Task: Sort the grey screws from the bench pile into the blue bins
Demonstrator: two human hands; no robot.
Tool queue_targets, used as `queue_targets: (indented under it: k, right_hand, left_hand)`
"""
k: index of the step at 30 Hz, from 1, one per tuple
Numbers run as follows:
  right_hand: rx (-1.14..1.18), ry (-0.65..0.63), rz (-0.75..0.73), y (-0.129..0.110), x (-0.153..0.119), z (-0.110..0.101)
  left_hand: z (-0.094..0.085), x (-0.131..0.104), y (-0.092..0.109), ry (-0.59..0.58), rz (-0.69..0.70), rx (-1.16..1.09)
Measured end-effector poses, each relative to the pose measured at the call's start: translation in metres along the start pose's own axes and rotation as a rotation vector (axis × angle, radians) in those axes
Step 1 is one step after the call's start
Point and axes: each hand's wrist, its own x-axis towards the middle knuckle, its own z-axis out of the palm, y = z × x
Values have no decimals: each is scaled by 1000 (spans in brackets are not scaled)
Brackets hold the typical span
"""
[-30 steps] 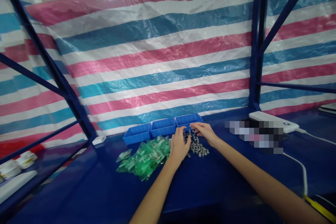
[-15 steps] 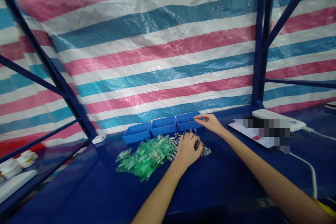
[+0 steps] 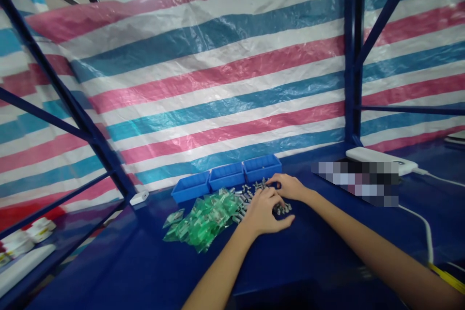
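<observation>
Small silvery metal parts lie in a loose heap on the blue table, partly covered by my hands. My left hand rests over the heap with its thumb spread out to the right and its fingers apart. Just beyond it, my right hand reaches in at the heap's far right side, fingers bent, with a gap between index finger and thumb. Its lower fingertips are partly hidden behind the left hand, and no part shows in its grasp. Green-and-clear plastic packets are piled left of the metal parts.
Three blue bins stand in a row behind the piles: left, middle and right. To the right lie a blurred-out flat device, a white power bank and a white cable. Blue posts and striped sheeting enclose the table.
My right hand has come down from the right bin to the metal parts, beside my left hand. The left hand's thumb has spread outward. The view has shifted slightly.
</observation>
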Motion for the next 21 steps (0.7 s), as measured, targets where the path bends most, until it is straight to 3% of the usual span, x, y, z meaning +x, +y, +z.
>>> queue_targets:
  k: [3,11,21]
  right_hand:
    - [40,24,34,-1,3,9]
    - [208,140,99,-4,17,26]
    - [265,129,109,4,24,29]
  left_hand:
    - [7,-1,-3,-62,49,69]
    - [25,7,-10,38,-106,221]
    - [15,8,-15,181,-221,74]
